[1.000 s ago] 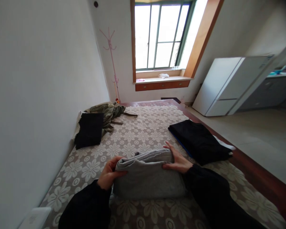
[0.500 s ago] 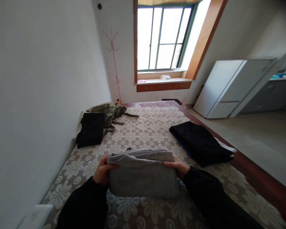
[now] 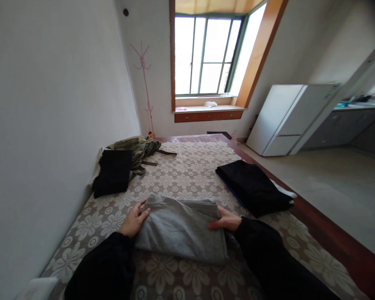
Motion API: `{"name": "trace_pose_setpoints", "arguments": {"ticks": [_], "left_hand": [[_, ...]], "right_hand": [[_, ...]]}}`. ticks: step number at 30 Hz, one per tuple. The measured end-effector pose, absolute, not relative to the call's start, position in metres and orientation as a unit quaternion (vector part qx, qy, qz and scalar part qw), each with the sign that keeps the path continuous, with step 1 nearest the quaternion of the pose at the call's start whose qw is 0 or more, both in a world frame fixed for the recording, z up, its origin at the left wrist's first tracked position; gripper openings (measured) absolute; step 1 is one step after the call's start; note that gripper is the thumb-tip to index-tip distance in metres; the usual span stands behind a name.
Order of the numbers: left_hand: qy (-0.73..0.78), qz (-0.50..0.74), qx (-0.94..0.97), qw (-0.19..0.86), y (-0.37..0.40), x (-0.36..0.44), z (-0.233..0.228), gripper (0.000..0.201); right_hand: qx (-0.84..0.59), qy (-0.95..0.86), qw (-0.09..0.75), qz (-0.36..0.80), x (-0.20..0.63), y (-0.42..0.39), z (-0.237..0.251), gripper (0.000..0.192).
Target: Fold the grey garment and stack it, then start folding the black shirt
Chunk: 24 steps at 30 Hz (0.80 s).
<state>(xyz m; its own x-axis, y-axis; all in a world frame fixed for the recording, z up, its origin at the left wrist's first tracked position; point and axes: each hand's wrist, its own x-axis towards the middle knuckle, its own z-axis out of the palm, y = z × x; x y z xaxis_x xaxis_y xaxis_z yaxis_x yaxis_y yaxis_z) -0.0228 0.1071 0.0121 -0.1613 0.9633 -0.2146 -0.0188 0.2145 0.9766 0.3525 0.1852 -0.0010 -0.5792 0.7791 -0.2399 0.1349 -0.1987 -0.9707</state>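
Observation:
A folded grey garment (image 3: 181, 229) lies low over the patterned bedspread in front of me, its near side spread flatter and its far edge showing stacked folds. What kind of garment it is, I cannot tell. At its left edge my left hand (image 3: 133, 219) rests with thumb and fingers apart, touching the cloth. My right hand (image 3: 226, 219) grips the right edge, thumb on top and the other fingers hidden behind the fold. Both wrists come out of black sleeves.
Folded black clothes (image 3: 253, 185) are stacked to the right, with blue and white edges showing. On the left, a folded black cloth (image 3: 113, 171) lies by an olive backpack (image 3: 143, 148) near the wall. The flowered bedspread (image 3: 187, 166) stretches toward the window; a white fridge (image 3: 275, 118) stands beyond the bed.
The grey garment has gone from being held up, tilted between both hands, to lying flatter and lower. My left hand has loosened from its edge. The view has shifted slightly right.

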Motion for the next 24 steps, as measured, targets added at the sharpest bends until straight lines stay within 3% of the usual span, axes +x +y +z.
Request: {"name": "trace_pose_setpoints", "arguments": {"ticks": [6,11,15,21,24], "left_hand": [[0.610,0.457,0.439,0.476,0.109,-0.024,0.005,0.101],[0.648,0.426,0.511,0.372,0.109,-0.021,0.001,0.085],[0.622,0.411,0.532,0.402,0.108,-0.016,0.005,0.081],[0.617,0.421,0.493,0.445,0.108,-0.009,0.005,0.085],[0.611,0.423,0.504,0.441,0.109,-0.007,0.001,0.086]], "right_hand": [[-0.411,-0.518,0.248,0.708,0.350,0.180,0.007,0.073],[-0.405,-0.499,0.179,0.745,0.357,0.180,0.016,0.085],[-0.421,-0.493,0.131,0.750,0.364,0.181,0.027,0.080],[-0.413,-0.486,0.251,0.728,0.365,0.183,0.049,0.074],[-0.411,-0.505,0.254,0.715,0.365,0.180,0.057,0.076]]}}
